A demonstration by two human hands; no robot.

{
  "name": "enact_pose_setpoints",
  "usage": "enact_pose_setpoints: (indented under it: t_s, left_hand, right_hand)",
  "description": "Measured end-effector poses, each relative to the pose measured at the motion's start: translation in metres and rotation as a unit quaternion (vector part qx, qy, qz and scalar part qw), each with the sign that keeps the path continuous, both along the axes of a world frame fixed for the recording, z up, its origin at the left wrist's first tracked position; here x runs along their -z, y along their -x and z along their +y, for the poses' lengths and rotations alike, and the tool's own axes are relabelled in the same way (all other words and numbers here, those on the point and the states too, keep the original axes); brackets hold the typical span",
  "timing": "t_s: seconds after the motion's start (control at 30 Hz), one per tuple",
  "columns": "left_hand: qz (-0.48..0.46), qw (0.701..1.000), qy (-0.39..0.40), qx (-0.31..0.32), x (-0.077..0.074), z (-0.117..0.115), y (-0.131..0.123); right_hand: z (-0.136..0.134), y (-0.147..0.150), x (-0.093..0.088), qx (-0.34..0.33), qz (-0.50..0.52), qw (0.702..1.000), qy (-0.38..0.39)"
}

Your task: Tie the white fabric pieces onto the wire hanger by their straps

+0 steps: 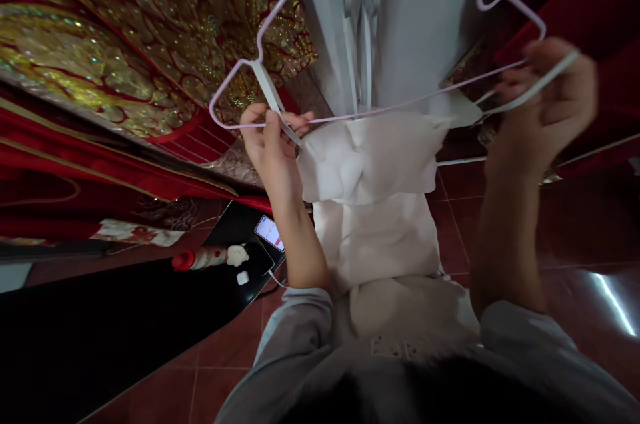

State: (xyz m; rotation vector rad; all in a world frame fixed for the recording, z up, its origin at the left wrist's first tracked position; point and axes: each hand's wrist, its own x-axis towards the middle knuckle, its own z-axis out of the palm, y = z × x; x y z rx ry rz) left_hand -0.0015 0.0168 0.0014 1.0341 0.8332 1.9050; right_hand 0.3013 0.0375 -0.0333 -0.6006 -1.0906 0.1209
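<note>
A pale lilac clothes hanger (385,101) spans the top of the view, its upper end cut off. From it a white tiered garment (370,157) hangs down in front of me. One thin white strap (267,87) loops over the hanger's left shoulder. My left hand (277,144) pinches the hanger's lower bar beside that strap, fingers closed. At the hanger's right end, my right hand (555,91) is closed on the other white strap (535,87), which runs across the fingers. That hand is slightly blurred, and its fingertips are partly hidden.
Gold sequinned red garments (150,44) hang at the left, and dark red cloth (600,31) at the right. A black table (125,317) at lower left holds a lit phone (269,232), a red-capped bottle (200,257) and a small white case (243,278). The floor (220,337) is red tile.
</note>
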Motion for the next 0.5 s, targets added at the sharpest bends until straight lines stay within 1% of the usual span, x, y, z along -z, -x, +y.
enact_pose_setpoints:
  t_s: [0.07, 0.1, 0.17, 0.2, 0.23, 0.27, 0.33, 0.4, 0.43, 0.5]
  left_hand:
    - [-0.004, 1.000, -0.004, -0.016, -0.002, -0.001, 0.000]
    - [-0.007, 1.000, -0.004, -0.023, -0.003, -0.002, -0.001]
    - [-0.010, 0.999, 0.005, -0.037, -0.002, -0.002, -0.004]
    - [-0.010, 0.999, 0.012, -0.044, -0.001, -0.003, -0.006]
    - [-0.012, 0.999, 0.017, -0.050, 0.000, -0.003, -0.008]
    - [-0.016, 0.998, 0.017, -0.053, 0.001, -0.004, -0.010]
    - [-0.025, 0.998, 0.011, -0.049, 0.002, -0.005, -0.012]
    - [-0.030, 0.999, 0.007, -0.043, 0.003, -0.006, -0.013]
    - [-0.027, 0.999, 0.010, -0.043, 0.003, -0.006, -0.013]
    - [-0.016, 0.998, 0.020, -0.050, 0.003, -0.006, -0.012]
  right_hand:
    - [0.014, -0.022, -0.004, 0.024, 0.016, 0.999, -0.018]
    - [0.019, -0.029, -0.009, 0.017, 0.003, 1.000, -0.005]
    - [0.024, -0.034, -0.023, -0.005, -0.054, 0.998, 0.033]
    - [0.024, -0.032, -0.033, -0.004, -0.098, 0.994, 0.050]
    - [0.021, -0.028, -0.043, 0.012, -0.154, 0.986, 0.063]
    - [0.017, -0.023, -0.054, 0.046, -0.218, 0.972, 0.074]
    - [0.006, -0.015, -0.073, 0.123, -0.348, 0.923, 0.108]
    - [-0.004, -0.010, -0.086, 0.177, -0.426, 0.875, 0.144]
    - [-0.007, -0.009, -0.090, 0.192, -0.440, 0.863, 0.156]
    - [-0.011, -0.009, -0.094, 0.202, -0.447, 0.855, 0.167]
